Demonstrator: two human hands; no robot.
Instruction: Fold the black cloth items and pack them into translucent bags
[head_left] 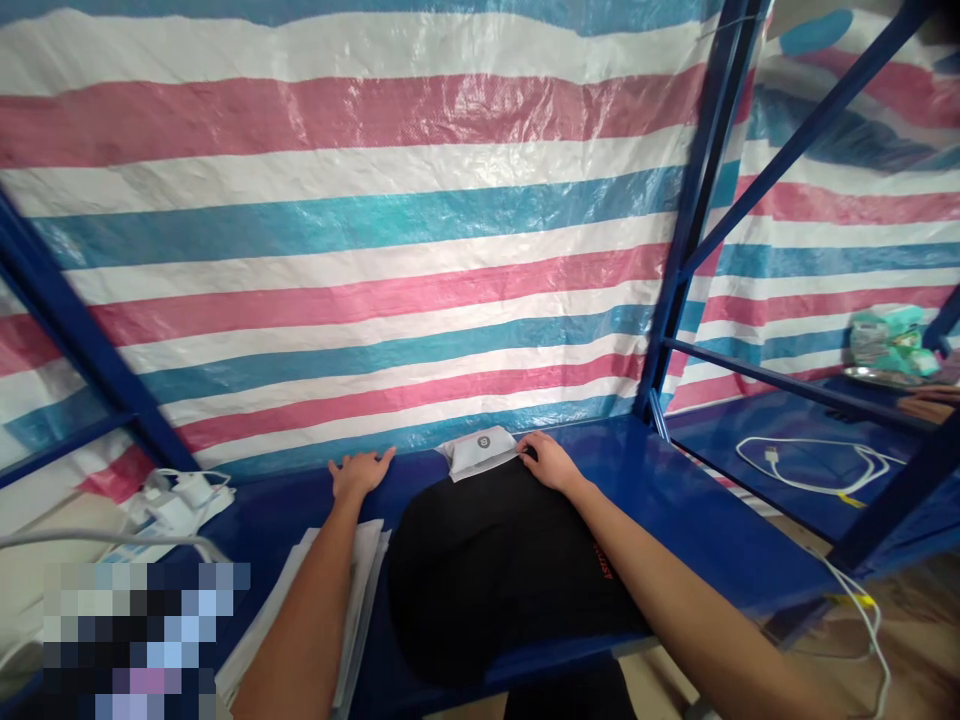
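My left hand (361, 474) lies with its fingers spread on the blue shelf (622, 470), near the striped sheet at the back. Nothing is in it. My right hand (551, 462) pinches the right end of a small white packet (480, 452) with a round dark mark on top. The packet rests at the far edge of a black fabric bag (502, 570), which lies flat on the shelf with small orange lettering on its right side. Under my left forearm is a stack of white papers or plastic sleeves (367, 560).
A striped plastic sheet (420, 220) hangs behind the shelf between blue metal posts (686, 220). White plugs and a power strip (176, 505) sit at the left. On the right-hand shelf lie a coiled white cable (817, 465) and a green packet (896, 340); part of another person's hand (930, 405) shows there.
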